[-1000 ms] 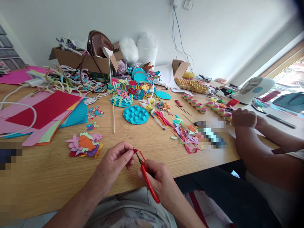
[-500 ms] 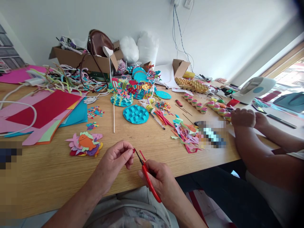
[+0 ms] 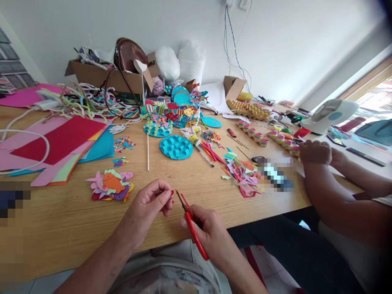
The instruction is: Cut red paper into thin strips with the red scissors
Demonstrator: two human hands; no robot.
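Between its thumb and fingers, my left hand (image 3: 154, 201) pinches a small red piece (image 3: 172, 196), mostly covered by the fingertips. My right hand (image 3: 206, 228) is closed round the handles of red-handled scissors (image 3: 196, 237), whose dark tips point up and left toward the red piece, a small gap apart from it. A thin red strip (image 3: 184, 200) shows beside the blades. Left of my hands lies a pile of paper fish (image 3: 112, 183), an orange one on top. Beyond them rests a blue disc with wavy paper strips (image 3: 176, 147).
Coloured paper sheets (image 3: 58, 143) cover the left side, under a white cable. Paper scraps (image 3: 241, 173) and a blurred phone (image 3: 274, 173) lie to the right. Another person's hands (image 3: 315, 153) rest at the table's right. A cardboard box (image 3: 98, 77) stands behind.
The scissor tips have drawn back slightly to the right from the red piece in my left hand. Both hands otherwise keep nearly the same place.
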